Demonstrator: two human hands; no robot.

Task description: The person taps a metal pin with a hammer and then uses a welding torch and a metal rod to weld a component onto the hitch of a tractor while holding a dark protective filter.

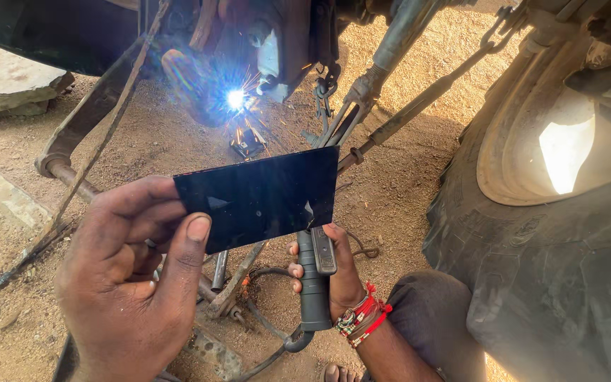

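Observation:
My left hand [125, 283] pinches the left edge of a dark rectangular glass plate [259, 198], held up tilted in front of me. My right hand [337, 272], with red thread bands on the wrist, grips the black handle of a welding electrode holder [315, 290]. Its upper part is hidden behind the plate. Beyond the plate, a bright blue-white arc with sparks [235, 98] burns at the underside of a vehicle's metal parts [277, 42].
A large black tyre [546, 269] fills the right side. Rods and chain links [426, 92] hang from the vehicle above sandy ground. A rusty link arm [79, 127] and cable [263, 322] lie left and centre. Stone slabs [1, 85] sit far left.

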